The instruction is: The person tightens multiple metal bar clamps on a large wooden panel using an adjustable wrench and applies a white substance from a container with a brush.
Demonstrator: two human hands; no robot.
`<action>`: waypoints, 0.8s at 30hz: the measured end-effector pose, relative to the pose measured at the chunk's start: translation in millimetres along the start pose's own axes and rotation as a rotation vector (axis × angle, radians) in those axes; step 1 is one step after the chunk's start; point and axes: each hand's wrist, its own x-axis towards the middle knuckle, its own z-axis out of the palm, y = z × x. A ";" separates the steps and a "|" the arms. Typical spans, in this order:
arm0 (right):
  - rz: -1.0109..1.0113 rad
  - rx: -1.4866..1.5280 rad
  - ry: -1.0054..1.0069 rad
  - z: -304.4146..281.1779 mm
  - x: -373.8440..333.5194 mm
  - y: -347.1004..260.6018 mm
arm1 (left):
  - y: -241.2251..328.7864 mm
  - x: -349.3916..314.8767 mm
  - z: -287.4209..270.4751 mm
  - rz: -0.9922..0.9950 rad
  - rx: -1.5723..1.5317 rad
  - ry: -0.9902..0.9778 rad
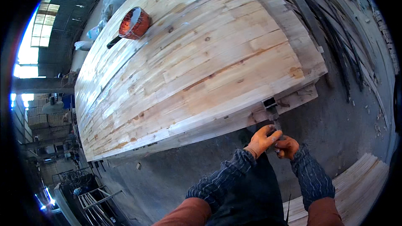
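Observation:
A large pale wooden panel (201, 67) made of joined strips lies in front of me on a stack of similar boards. At its near right edge sits a metal clamp (271, 111) with a square hollow end and a threaded rod pointing toward me. My left hand (263, 140), in an orange glove, is closed around the rod. Just to its right, my right hand (287, 147), gloved alike, is closed at the rod's near end. The fingers partly hide that end. Toward the far left of the panel rests an orange pot (136, 24) with a dark handle and whitish residue inside.
Long thin wood strips (322, 21) lie piled on the floor at the far right. A stack of pale boards (356, 188) stands at the near right. A metal frame rack (94, 201) is at the lower left. Plastic bags (113, 2) lie beyond the panel's left side.

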 end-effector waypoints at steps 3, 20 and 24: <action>-0.407 -0.279 0.435 71.6 -21.3 8.3 | -17.8 -16.9 -12.2 0.154 0.007 -0.012; -0.672 -0.705 0.615 8.8 36.5 38.6 | 7.8 -11.3 -12.7 -0.011 0.021 0.063; -0.199 -0.303 0.241 -13.9 12.5 28.4 | -0.4 -9.1 -2.5 -0.034 0.048 0.067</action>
